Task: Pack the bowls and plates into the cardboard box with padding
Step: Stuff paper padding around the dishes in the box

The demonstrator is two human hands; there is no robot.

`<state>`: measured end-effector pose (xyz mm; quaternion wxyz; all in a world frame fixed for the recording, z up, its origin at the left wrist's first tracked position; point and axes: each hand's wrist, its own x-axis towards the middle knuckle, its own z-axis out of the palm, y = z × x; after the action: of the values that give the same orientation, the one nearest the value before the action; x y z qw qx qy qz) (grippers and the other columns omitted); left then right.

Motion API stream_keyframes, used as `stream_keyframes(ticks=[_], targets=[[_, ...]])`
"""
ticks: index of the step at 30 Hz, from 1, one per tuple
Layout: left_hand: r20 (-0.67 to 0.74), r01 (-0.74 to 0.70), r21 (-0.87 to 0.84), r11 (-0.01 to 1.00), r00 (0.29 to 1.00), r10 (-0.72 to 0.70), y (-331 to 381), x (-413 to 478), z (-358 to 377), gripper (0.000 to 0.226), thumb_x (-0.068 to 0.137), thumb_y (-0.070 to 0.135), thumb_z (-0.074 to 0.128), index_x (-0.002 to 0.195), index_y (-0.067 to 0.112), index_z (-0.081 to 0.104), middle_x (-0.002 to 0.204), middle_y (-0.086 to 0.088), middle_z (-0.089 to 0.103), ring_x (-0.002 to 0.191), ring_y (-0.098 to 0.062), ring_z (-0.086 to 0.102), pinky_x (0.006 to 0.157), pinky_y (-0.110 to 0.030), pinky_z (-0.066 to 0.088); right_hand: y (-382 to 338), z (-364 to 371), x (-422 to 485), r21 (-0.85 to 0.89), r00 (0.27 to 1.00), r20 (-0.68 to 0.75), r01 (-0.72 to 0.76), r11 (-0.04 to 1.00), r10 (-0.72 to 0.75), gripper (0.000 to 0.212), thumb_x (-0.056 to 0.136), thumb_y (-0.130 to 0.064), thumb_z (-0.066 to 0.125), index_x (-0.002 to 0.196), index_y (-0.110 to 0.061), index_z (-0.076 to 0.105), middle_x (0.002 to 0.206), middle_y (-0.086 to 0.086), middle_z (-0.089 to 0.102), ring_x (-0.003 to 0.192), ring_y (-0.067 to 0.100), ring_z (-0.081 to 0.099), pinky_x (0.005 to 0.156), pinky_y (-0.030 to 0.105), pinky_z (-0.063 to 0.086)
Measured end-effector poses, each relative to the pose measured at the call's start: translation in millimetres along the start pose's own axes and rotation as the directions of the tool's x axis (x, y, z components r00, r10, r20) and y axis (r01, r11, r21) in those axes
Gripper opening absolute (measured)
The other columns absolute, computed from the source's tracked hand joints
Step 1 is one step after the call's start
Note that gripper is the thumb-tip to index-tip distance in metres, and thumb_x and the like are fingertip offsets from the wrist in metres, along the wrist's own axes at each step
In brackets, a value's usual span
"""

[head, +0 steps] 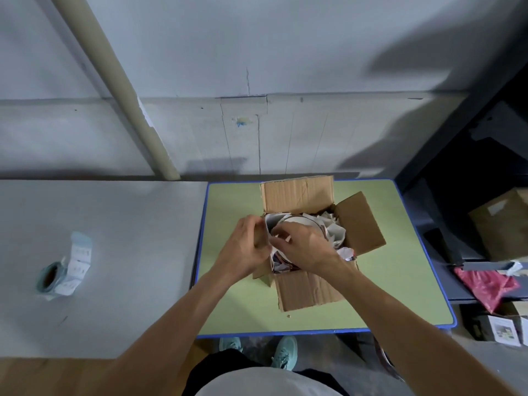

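Both bare forearms reach forward from the lower edge of the view and come together, so the two hands are just beside each other. The left hand point(247, 244) shows its back, with the fingers curled away from the camera, and it is not possible to see what they hold. The right hand point(304, 247) is palm down, its fingers curled on the paper padding point(333, 232) and pinching it.

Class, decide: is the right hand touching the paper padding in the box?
Touching. The head view shows the right hand pinching crumpled paper padding inside the cardboard box.
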<state>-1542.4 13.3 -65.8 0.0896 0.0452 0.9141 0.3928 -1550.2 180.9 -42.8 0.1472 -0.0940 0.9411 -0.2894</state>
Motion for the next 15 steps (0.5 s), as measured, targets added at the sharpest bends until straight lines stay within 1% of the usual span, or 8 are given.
stream_keyframes(ticks=[2, 5, 8, 10, 13, 15], targets=[[0.004, 0.008, -0.02, 1.0, 1.0, -0.007, 1.2, -0.3, 0.6, 0.045, 0.081, 0.027, 0.068, 0.121, 0.021, 0.047, 0.119, 0.004, 0.048, 0.104, -0.013, 0.052, 0.08, -0.026, 0.042, -7.4, 8.1, 10.6, 0.016, 0.998, 0.021, -0.052, 0.999, 0.051, 0.024, 0.092, -0.035, 0.054, 0.102, -0.02, 0.07, 0.101, 0.0, 0.071, 0.095, 0.019, 0.063, 0.084, 0.035, 0.05], [0.002, -0.007, 0.013, 1.0, 1.0, 0.007, -0.4, 1.2, 0.1, 0.05, 0.08, 0.028, 0.07, 0.122, 0.015, 0.047, 0.121, 0.001, 0.048, 0.112, -0.017, 0.047, 0.084, -0.024, 0.037, -9.0, 12.5, 18.3, 0.027, 0.993, -0.021, -0.114, 0.993, 0.115, 0.022, 0.091, -0.028, 0.053, 0.097, -0.013, 0.069, 0.097, 0.007, 0.071, 0.095, 0.026, 0.064, 0.081, 0.036, 0.049], [0.049, -0.003, 0.048, 0.999, 0.999, 0.001, 0.6, 4.8, -3.8, 0.05, 0.08, 0.026, 0.071, 0.121, 0.015, 0.046, 0.119, -0.001, 0.051, 0.11, -0.021, 0.047, 0.084, -0.027, 0.039, -10.8, 3.5, 17.8, -0.006, 0.987, -0.078, -0.141, 0.99, 0.14, 0.023, 0.097, -0.025, 0.048, 0.107, -0.009, 0.062, 0.104, 0.009, 0.067, 0.101, 0.028, 0.06, 0.081, 0.033, 0.043], [0.077, -0.007, 0.073, 0.997, 0.997, 0.002, 2.8, 6.8, -5.5, 0.052, 0.08, 0.022, 0.07, 0.125, 0.015, 0.045, 0.123, -0.003, 0.049, 0.114, -0.022, 0.044, 0.092, -0.031, 0.039, -10.4, -6.0, 15.7, 0.004, 0.984, -0.11, -0.138, 0.99, 0.138, 0.021, 0.099, -0.025, 0.044, 0.107, -0.009, 0.056, 0.102, 0.009, 0.065, 0.097, 0.029, 0.059, 0.081, 0.035, 0.043], [0.113, -0.055, 0.173, 0.983, 0.993, 0.035, 5.0, 10.7, -4.5, 0.057, 0.083, 0.021, 0.063, 0.135, 0.014, 0.041, 0.133, -0.005, 0.046, 0.128, -0.023, 0.035, 0.106, -0.03, 0.026, -8.3, -20.1, 5.7, 0.119, 0.979, -0.134, -0.135, 0.984, 0.151, 0.015, 0.098, -0.02, 0.043, 0.098, -0.009, 0.052, 0.091, 0.007, 0.064, 0.088, 0.027, 0.057, 0.078, 0.039, 0.044], [0.134, -0.043, 0.232, 0.972, 0.991, 0.012, 5.0, 13.1, -3.0, 0.063, 0.085, 0.024, 0.06, 0.143, 0.018, 0.037, 0.142, -0.008, 0.039, 0.137, -0.026, 0.026, 0.111, -0.031, 0.019, -7.8, -27.4, -3.2, 0.21, 0.972, -0.141, -0.155, 0.965, 0.186, 0.015, 0.098, -0.02, 0.041, 0.098, -0.01, 0.052, 0.087, 0.004, 0.061, 0.085, 0.023, 0.054, 0.075, 0.038, 0.043]])
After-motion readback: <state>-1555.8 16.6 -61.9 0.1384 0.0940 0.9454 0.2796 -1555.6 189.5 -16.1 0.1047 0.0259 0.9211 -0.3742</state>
